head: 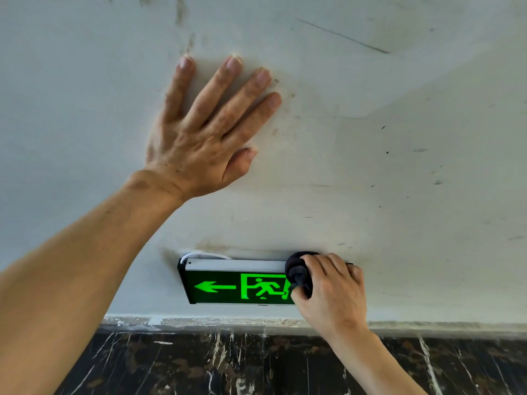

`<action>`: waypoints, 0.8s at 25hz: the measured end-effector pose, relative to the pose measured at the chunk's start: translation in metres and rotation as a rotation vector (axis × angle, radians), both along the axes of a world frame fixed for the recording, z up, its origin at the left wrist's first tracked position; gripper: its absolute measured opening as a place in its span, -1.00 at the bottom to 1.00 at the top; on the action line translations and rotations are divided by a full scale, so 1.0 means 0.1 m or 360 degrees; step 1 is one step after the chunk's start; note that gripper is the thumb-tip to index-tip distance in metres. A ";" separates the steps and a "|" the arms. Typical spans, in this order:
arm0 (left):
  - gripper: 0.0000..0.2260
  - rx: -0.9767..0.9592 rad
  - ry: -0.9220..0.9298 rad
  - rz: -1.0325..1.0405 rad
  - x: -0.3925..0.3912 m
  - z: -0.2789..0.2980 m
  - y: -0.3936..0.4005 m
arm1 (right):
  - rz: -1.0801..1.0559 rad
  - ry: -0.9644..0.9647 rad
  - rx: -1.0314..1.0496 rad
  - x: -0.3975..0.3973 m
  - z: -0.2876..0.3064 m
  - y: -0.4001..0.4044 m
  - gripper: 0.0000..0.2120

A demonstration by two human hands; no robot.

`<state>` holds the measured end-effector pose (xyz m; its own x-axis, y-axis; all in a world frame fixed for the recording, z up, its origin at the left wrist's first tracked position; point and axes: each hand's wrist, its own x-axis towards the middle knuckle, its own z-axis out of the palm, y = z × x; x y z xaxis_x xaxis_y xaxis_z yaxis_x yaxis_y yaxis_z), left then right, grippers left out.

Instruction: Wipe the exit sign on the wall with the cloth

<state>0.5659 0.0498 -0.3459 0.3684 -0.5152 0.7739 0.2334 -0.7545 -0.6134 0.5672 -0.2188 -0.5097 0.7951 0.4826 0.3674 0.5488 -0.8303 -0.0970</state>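
Green arrow and running-figure symbols glow on the exit sign [236, 285], low on the scuffed wall [399, 166]. A dark bunched cloth [298, 272] is pinched against its right end by the right hand [332, 292]; the left hand [199, 138] is spread flat above.

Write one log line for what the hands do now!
left hand: flat on wall | right hand: pressing cloth on exit sign, right end

Public building corridor: lit exit sign [236, 285] low on scuffed wall [399, 166].
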 end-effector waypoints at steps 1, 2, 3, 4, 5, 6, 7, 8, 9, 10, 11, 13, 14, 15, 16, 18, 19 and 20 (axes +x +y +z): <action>-0.42 0.0000 0.0004 -0.0003 0.00 0.00 0.00 | -0.0022 0.0025 0.0008 0.01 0.01 -0.04 -0.57; -0.42 0.0000 0.0007 -0.0003 0.00 0.00 0.00 | -0.0048 0.0054 0.0010 0.02 0.02 -0.07 -0.57; -0.42 0.0002 0.0005 -0.0002 0.00 0.01 0.01 | -0.0080 0.0086 0.0002 0.04 0.03 -0.10 -0.56; -0.42 0.0004 0.0002 -0.0002 0.00 0.01 0.00 | -0.0115 0.0121 -0.0014 0.05 0.04 -0.13 -0.55; -0.42 0.0004 0.0000 -0.0003 0.00 0.01 0.00 | -0.0154 0.0157 -0.0032 0.05 0.05 -0.15 -0.54; -0.42 0.0003 -0.0001 -0.0006 0.00 0.01 0.00 | -0.0191 0.0195 -0.0049 0.05 0.06 -0.16 -0.53; -0.42 0.0002 -0.0003 -0.0008 0.00 0.00 0.00 | -0.0223 0.0235 -0.0056 0.05 0.07 -0.17 -0.53; -0.42 0.0001 -0.0004 -0.0011 0.00 0.00 0.00 | -0.0250 0.0273 -0.0046 0.05 0.08 -0.17 -0.54; -0.42 -0.0001 -0.0006 -0.0012 0.00 0.00 0.00 | -0.0269 0.0305 -0.0015 0.05 0.09 -0.16 -0.56; -0.42 -0.0005 -0.0004 -0.0013 0.00 0.00 0.01 | -0.0278 0.0334 0.0031 0.04 0.10 -0.15 -0.60; -0.42 -0.0008 -0.0003 -0.0012 0.00 0.00 0.01 | -0.0289 0.0367 0.0080 0.04 0.11 -0.15 -0.63; -0.43 -0.0007 -0.0003 -0.0014 0.00 0.00 0.00 | -0.0338 0.0433 0.0160 0.04 0.14 -0.16 -0.66; -0.43 -0.0006 -0.0004 -0.0019 -0.01 0.00 -0.01 | -0.0376 0.0458 0.0192 0.03 0.15 -0.18 -0.66; -0.43 -0.0007 -0.0006 -0.0022 -0.01 0.00 -0.01 | -0.0413 0.0476 0.0218 0.02 0.16 -0.20 -0.66; -0.43 -0.0011 -0.0007 -0.0022 -0.01 0.00 -0.01 | -0.0444 0.0488 0.0237 0.02 0.17 -0.22 -0.67; -0.43 -0.0018 0.0000 -0.0021 -0.01 -0.01 -0.01 | -0.0473 0.0507 0.0257 -0.01 0.19 -0.28 -0.71; -0.43 -0.0018 0.0004 -0.0020 -0.01 -0.01 -0.01 | -0.0471 0.0533 0.0261 -0.03 0.20 -0.31 -0.75; -0.43 -0.0015 0.0004 -0.0017 -0.01 0.00 -0.02 | -0.0462 0.0581 0.0255 -0.06 0.20 -0.35 -0.78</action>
<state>0.5647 0.0482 -0.3463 0.3646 -0.5121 0.7777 0.2236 -0.7626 -0.6070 0.5613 -0.2538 -0.4900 0.9790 0.1820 0.0915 0.2032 -0.9029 -0.3789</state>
